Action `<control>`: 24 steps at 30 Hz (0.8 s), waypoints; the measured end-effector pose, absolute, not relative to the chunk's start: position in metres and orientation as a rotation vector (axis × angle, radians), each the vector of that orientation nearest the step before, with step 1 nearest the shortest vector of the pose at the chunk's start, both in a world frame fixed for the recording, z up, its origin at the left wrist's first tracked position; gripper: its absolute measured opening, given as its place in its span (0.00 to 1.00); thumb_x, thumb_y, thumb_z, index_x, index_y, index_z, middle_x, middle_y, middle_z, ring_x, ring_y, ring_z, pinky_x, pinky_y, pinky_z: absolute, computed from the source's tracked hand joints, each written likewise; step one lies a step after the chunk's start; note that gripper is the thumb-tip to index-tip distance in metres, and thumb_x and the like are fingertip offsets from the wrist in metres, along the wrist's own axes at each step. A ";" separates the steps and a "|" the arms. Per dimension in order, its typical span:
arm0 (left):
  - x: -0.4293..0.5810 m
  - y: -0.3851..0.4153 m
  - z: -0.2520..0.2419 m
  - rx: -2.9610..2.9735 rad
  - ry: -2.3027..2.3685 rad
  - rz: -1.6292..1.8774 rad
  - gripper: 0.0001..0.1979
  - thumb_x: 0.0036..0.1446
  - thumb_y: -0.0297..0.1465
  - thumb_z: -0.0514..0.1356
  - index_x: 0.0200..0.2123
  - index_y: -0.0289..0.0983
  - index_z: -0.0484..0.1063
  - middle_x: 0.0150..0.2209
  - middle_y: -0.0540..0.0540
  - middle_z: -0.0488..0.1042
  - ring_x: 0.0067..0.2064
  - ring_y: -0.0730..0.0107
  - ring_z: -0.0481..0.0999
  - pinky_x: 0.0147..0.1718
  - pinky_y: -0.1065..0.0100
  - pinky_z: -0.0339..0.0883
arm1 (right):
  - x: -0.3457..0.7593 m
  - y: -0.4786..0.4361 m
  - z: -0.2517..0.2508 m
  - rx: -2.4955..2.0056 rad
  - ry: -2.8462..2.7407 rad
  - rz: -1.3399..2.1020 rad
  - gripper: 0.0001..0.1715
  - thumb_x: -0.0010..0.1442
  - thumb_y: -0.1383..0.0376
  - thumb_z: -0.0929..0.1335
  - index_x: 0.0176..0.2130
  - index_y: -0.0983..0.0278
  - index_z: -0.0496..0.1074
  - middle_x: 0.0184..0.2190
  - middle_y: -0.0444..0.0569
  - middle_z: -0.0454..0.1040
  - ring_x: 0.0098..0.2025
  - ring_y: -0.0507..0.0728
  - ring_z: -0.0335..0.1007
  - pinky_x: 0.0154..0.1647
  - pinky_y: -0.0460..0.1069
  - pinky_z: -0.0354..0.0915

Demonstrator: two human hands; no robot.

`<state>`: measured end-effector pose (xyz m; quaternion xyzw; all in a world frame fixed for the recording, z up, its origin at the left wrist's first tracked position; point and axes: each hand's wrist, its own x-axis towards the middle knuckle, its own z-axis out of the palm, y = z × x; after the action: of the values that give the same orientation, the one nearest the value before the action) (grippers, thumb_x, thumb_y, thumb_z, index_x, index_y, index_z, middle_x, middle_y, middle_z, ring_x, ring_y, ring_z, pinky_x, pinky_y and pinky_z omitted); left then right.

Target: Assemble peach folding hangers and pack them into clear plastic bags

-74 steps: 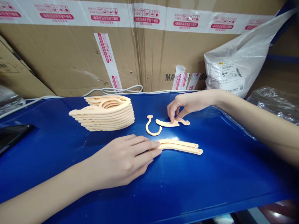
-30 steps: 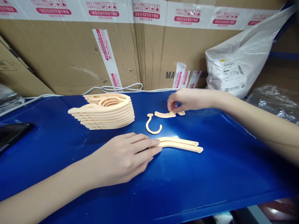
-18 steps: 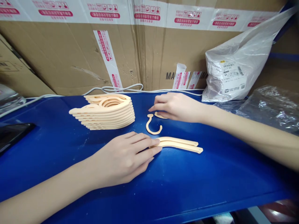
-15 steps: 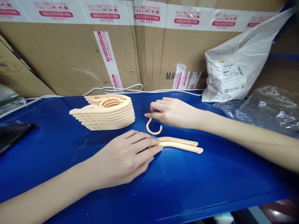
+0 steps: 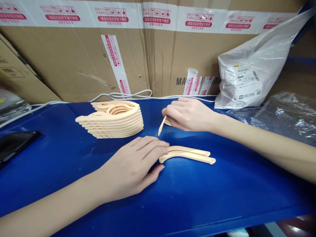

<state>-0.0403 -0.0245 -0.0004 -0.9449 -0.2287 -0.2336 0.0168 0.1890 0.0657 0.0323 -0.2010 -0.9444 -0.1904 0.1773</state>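
My right hand is closed on a cream plastic hanger hook, raised over the blue table. Part of the hook points down from the fingers; another bit of its curve shows under the hand. Nearer to me, my left hand is open with its palm down, fingers stretched out and thumb apart. Its fingertips touch the left end of two cream hanger arms, which lie side by side. Behind the left hand stands a neat stack of folded cream hangers.
A large taped cardboard box walls off the back, with a white cable along its foot. On the right are a labelled white bag and crumpled clear plastic. A black phone lies at the left of the blue table.
My right hand has lifted the hook off the table and turned it, moving slightly right. My left fingers have drawn back a little from the hanger arms, uncovering their left end.
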 end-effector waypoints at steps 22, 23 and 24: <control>-0.016 -0.015 -0.003 -3.042 -0.913 -0.596 0.07 0.67 0.31 0.51 0.35 0.38 0.64 0.43 0.44 0.72 0.41 0.63 0.69 0.38 0.62 0.65 | 0.217 0.020 -0.004 -0.991 -1.762 1.277 0.10 0.60 0.59 0.70 0.35 0.64 0.71 0.28 0.42 0.71 0.25 0.47 0.60 0.24 0.45 0.59; -0.017 -0.015 -0.004 -3.052 -0.922 -0.610 0.07 0.67 0.31 0.51 0.35 0.38 0.63 0.44 0.44 0.72 0.41 0.64 0.69 0.38 0.63 0.65 | 0.218 0.020 -0.005 -0.992 -1.775 1.281 0.10 0.59 0.59 0.70 0.34 0.64 0.72 0.27 0.42 0.70 0.25 0.47 0.60 0.24 0.45 0.60; -0.018 -0.015 -0.005 -3.066 -0.930 -0.619 0.07 0.66 0.31 0.52 0.34 0.38 0.63 0.45 0.45 0.72 0.41 0.64 0.69 0.39 0.63 0.65 | 0.219 0.021 -0.005 -0.990 -1.788 1.284 0.09 0.59 0.60 0.70 0.34 0.64 0.73 0.27 0.42 0.70 0.25 0.47 0.60 0.24 0.45 0.60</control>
<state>-0.0181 -0.0155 -0.0047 -0.9378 -0.2846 -0.1894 -0.0607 0.2188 0.0209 -0.0048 -0.3834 -0.6922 0.4970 0.3561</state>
